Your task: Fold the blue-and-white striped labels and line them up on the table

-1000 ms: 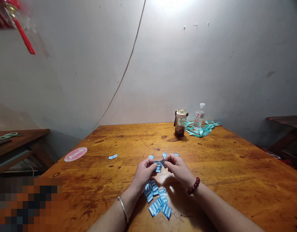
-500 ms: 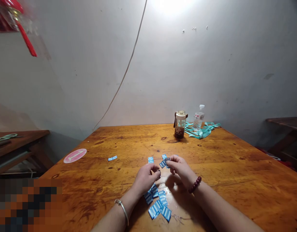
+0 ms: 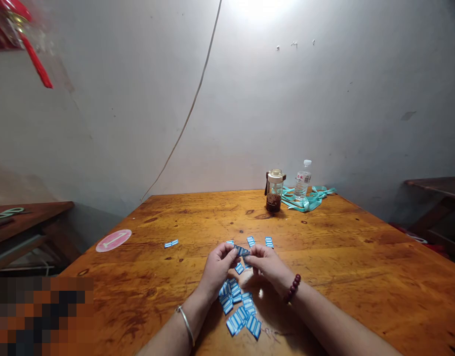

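Between my two hands is a small blue-and-white striped piece [image 3: 242,251], flat like a little card. My left hand [image 3: 218,267] pinches its left end, thumb against fingers. At the right end, my right hand [image 3: 269,267] is closed on it with thumb and fingertips. Just below the fingers shows another striped piece [image 3: 239,268]; whether it is held or lies on the table I cannot tell. Nearer to me, between my forearms, lies a loose pile of the same striped pieces [image 3: 237,319], several overlapping. Beyond my hands lie a striped piece [image 3: 251,241] and another striped piece [image 3: 269,242].
The wooden table [image 3: 156,296] also bears a joined pair of striped pieces [image 3: 171,244] and a pink oval sticker [image 3: 113,241] at left. Farther back stand a brown-filled cup [image 3: 274,193] and a water bottle [image 3: 303,183] beside turquoise ribbon [image 3: 310,201].
My right hand has moved left and toward me, bringing its fingers to my left hand. A striped piece now spans both hands, and the piece at far right has come into view.
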A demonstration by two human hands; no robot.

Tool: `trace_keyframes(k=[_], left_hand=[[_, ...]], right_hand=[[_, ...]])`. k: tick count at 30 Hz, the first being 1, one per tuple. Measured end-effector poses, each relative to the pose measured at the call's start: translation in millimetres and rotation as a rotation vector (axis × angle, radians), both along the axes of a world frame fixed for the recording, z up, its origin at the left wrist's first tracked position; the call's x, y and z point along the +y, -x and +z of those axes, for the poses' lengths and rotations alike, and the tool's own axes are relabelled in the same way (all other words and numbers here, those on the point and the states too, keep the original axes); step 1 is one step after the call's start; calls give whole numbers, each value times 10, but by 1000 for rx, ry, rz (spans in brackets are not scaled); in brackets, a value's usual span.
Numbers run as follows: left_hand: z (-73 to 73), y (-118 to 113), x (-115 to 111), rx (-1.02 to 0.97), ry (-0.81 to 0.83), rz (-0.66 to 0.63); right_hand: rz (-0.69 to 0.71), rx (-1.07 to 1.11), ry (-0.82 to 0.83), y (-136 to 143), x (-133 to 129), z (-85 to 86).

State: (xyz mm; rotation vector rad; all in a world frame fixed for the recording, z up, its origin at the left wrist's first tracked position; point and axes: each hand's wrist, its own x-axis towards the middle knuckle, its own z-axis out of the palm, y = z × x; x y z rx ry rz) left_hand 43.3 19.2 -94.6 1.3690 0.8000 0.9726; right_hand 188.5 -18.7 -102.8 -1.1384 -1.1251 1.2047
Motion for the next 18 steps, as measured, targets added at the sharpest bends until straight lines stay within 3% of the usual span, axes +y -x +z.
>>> trace_keyframes(k=[4,9,18], left_hand=[[23,5,-6,38,43,-3],[13,-8,-28,51,56,-136],[-9,-11,-45,26,86,-232]], right_hand=[[-44,-152,-112,-52,-36,82],[0,-345,-254,-39,-90,119],[26,-441,-207,-52,-76,29]])
